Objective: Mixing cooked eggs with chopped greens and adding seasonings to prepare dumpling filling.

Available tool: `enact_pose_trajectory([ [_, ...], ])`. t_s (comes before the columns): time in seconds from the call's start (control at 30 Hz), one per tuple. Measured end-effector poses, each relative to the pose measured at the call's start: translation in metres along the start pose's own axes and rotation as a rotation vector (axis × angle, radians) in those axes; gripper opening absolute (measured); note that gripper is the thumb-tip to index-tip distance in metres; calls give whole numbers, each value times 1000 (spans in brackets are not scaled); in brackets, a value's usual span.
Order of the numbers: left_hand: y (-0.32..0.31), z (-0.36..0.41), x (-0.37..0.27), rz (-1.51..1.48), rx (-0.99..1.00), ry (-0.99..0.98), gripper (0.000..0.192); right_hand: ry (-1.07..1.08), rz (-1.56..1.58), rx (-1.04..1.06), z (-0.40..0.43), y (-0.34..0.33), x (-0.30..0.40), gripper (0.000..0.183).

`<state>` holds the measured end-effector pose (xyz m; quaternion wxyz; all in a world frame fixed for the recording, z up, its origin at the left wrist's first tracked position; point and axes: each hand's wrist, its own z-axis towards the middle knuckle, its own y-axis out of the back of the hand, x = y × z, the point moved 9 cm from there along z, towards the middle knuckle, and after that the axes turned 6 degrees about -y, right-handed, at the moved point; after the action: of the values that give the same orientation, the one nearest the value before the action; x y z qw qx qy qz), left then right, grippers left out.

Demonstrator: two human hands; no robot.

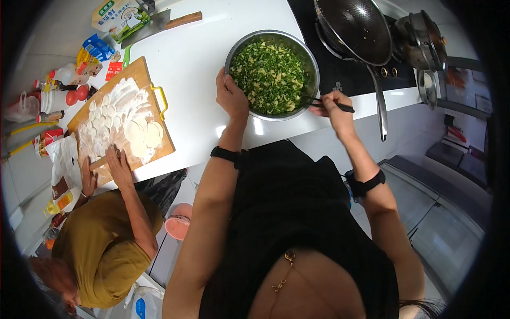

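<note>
A round stainless steel bowl (314,65) stands on the white counter in front of me. It holds a mix of chopped green leaves and pale yellow bits (269,75) that look like egg. My left hand (232,95) grips the bowl's left rim, thumb at the edge and fingers along the outer wall. In my right hand (336,109) is a pair of dark chopsticks (344,107), slanting over the right rim. Their tips go into the filling near its lower right and are hidden there.
Left of me a co-worker in a mustard top presses a rolling pin (99,162) on a floured wooden board (162,139) with dough pieces (104,115) and wrappers (139,133). A cleaver (147,30) lies behind. A wok (354,30) and a pot (422,42) stand on the black cooktop (338,75).
</note>
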<state>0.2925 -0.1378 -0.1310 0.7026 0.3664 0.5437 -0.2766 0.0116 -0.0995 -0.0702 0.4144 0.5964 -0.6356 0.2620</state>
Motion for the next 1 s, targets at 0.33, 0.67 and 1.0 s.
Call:
enact_pose_trajectory([
  [0.33, -3, 2, 7, 17, 20, -7, 29, 42, 551, 12, 24, -43, 10, 11],
  [0.67, -3, 1, 4, -12, 52, 52, 29, 218, 32, 165, 28, -52, 23, 14],
  [1.0, -5, 1, 4, 12, 46, 20, 30, 742, -402, 473, -28, -100, 48, 6],
])
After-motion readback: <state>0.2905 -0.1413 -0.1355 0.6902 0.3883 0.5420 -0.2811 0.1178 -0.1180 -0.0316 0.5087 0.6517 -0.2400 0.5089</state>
